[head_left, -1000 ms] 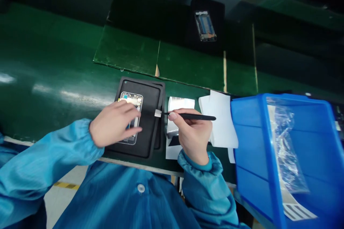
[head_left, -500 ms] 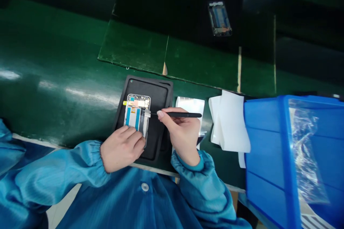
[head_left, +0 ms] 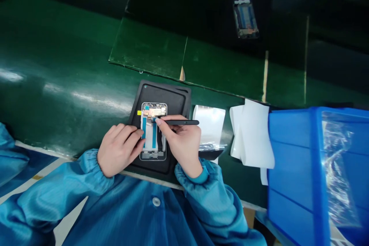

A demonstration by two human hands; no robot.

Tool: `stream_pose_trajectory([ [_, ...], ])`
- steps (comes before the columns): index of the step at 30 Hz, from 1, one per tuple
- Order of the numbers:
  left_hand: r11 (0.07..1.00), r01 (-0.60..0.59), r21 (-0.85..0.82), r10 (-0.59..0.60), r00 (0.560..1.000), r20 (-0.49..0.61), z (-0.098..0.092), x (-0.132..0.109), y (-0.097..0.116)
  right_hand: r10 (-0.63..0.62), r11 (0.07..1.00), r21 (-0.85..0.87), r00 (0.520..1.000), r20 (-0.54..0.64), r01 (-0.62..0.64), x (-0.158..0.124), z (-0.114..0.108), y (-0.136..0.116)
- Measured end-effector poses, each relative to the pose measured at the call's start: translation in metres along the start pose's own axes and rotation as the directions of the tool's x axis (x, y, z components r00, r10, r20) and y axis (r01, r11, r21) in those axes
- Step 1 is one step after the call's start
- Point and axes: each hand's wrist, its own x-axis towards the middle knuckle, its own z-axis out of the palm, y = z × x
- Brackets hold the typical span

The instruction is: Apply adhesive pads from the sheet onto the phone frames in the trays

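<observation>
An opened smartphone (head_left: 148, 138) lies on a black tray (head_left: 173, 98), its circuit board and two blue strips facing up. My left hand (head_left: 119, 148) is at the phone's left edge, fingers curled and fingertips holding the frame. My right hand (head_left: 186, 142) is closed in a pinch around slim black tweezers (head_left: 184, 122). Their tip points left over the phone, just below the circuit board. By the tip is a small silvery piece (head_left: 149, 122); whether the tip grips it I cannot tell. A yellow tab (head_left: 139, 113) sticks out from the phone's left side.
Right of the tray lie a shiny white sheet (head_left: 209, 123) and several white papers (head_left: 256, 134). A blue bin (head_left: 291, 161) with clear plastic film (head_left: 338, 169) stands at the far right. On the raised green shelf (head_left: 213, 73) at the back rests another opened phone (head_left: 246, 19).
The tweezers and my right hand have moved left across the phone, bringing the silvery piece from its right edge toward its middle. My left hand has slid left off the phone's lower part.
</observation>
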Motion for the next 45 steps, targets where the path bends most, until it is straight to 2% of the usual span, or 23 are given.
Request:
stream_pose_trajectory([
  [23, 1.0, -0.001, 0.026, 0.0, 1.0, 0.019, 0.002, 0.004, -0.004, -0.031, 0.997, -0.064, 0.999, 0.013, 0.032, 0.002, 0.0, 0.006],
  [31, 0.974, -0.061, 0.217, 0.028, 0.988, 0.149, 0.001, 0.015, -0.001, -0.042, 0.994, -0.102, 0.999, 0.011, 0.043, 0.0, 0.0, 0.007],
  [34, 0.971, -0.094, 0.218, 0.057, 0.984, 0.17, 0.001, 0.017, -0.001, -0.068, 0.995, -0.071, 0.996, -0.056, 0.064, -0.005, -0.008, 0.003],
  [39, 0.97, -0.11, 0.215, 0.062, 0.973, 0.221, -0.001, 0.02, -0.003, -0.099, 0.993, -0.076, 0.98, -0.171, 0.087, -0.015, -0.036, -0.002],
  [45, 0.97, -0.171, 0.172, 0.123, 0.958, 0.259, -0.008, 0.018, -0.012, -0.103, 0.995, -0.039, 0.955, -0.277, 0.096, -0.036, -0.074, 0.011],
])
